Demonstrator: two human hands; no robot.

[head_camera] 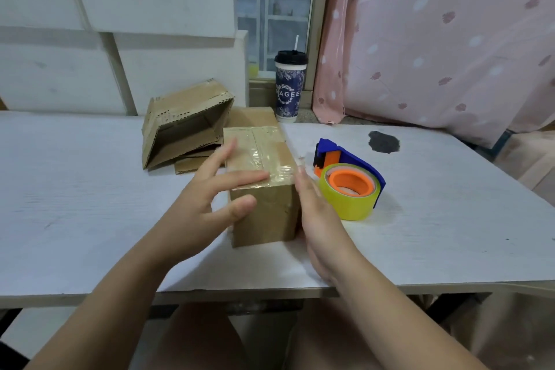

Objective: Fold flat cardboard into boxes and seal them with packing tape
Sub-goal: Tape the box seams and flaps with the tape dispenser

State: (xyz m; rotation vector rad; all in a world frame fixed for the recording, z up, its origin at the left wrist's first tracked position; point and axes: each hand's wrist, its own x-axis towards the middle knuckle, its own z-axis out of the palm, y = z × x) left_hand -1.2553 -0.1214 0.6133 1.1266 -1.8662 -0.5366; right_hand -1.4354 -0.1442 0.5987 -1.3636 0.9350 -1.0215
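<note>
2 released grips bracket your taped brown cardboard box [270, 221] on the white worktop [90, 189]: left grip [214, 192] atop, right grip [315, 213] alongside.

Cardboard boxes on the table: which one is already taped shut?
The upright box between the left hand and right hand, with glossy tape across its top. The tipped box behind it gapes open.

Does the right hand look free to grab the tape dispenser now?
Likely yes: the right hand is open, holding nothing, and the dispenser lies just beside it with nothing between.
</note>
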